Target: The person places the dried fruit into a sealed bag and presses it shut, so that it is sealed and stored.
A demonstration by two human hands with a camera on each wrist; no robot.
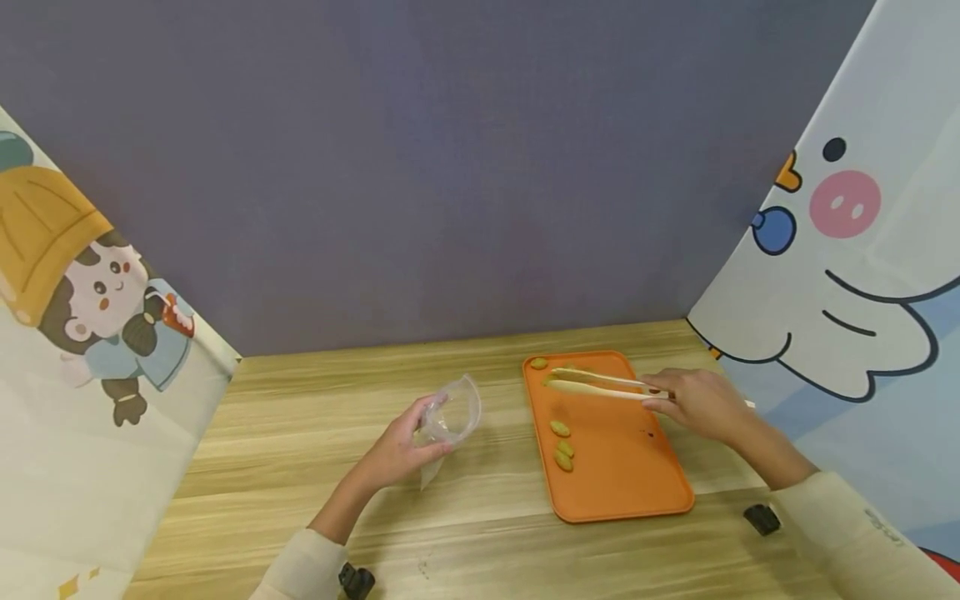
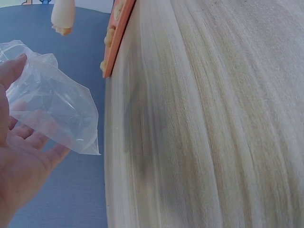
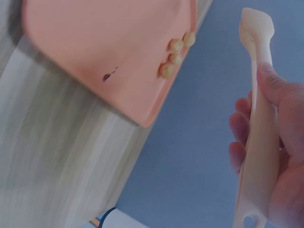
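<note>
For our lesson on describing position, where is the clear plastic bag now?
In the head view, the clear plastic bag is held in the person's left hand, above the wooden tabletop and to the left of the orange tray.

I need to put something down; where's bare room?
The table is bare left of the left hand and, narrowly, between bag and tray; the tray's near right corner too. Crowded: its far end, beneath tongs, and left edge, with yellow pieces.

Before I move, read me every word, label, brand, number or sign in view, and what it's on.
Nothing is readable.
Right sleeve: small dark lettering, too blurred to read.
Orange tray: a small dark mark; I can't tell if it is print.
Tongs, clear bag, cartoon walls: no text seen.
</note>
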